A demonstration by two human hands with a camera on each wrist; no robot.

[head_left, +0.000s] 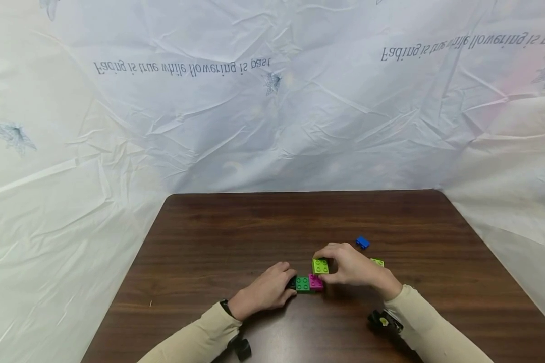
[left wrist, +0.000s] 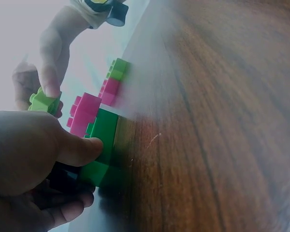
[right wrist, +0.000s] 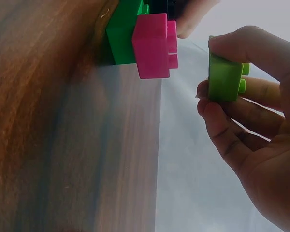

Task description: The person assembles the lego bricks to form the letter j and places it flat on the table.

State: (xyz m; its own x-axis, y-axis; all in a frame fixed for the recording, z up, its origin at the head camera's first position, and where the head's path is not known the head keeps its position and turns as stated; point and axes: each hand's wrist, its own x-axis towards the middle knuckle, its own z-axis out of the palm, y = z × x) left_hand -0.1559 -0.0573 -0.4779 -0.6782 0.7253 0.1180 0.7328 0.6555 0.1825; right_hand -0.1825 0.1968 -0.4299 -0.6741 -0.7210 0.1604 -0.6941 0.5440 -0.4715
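My left hand (head_left: 268, 287) grips the left end of a joined row of toy building bricks on the table, its thumb against the green brick (left wrist: 105, 130). A black brick (head_left: 292, 283) sits on this end, partly hidden by the fingers. At the other end a pink brick (head_left: 315, 283) rides on the green, overhanging its right side. Between thumb and fingers my right hand (head_left: 354, 266) pinches a lime green brick (head_left: 320, 266), studs up. In the right wrist view, a gap shows between this lime brick and the pink brick's studs.
Beyond the right hand lies a small blue brick (head_left: 362, 242). Another lime brick (head_left: 377, 262) peeks out behind the right wrist; the left wrist view shows it beside a second pink brick (left wrist: 109, 92). White printed sheeting (head_left: 272, 126) hangs around the brown table (head_left: 218, 227).
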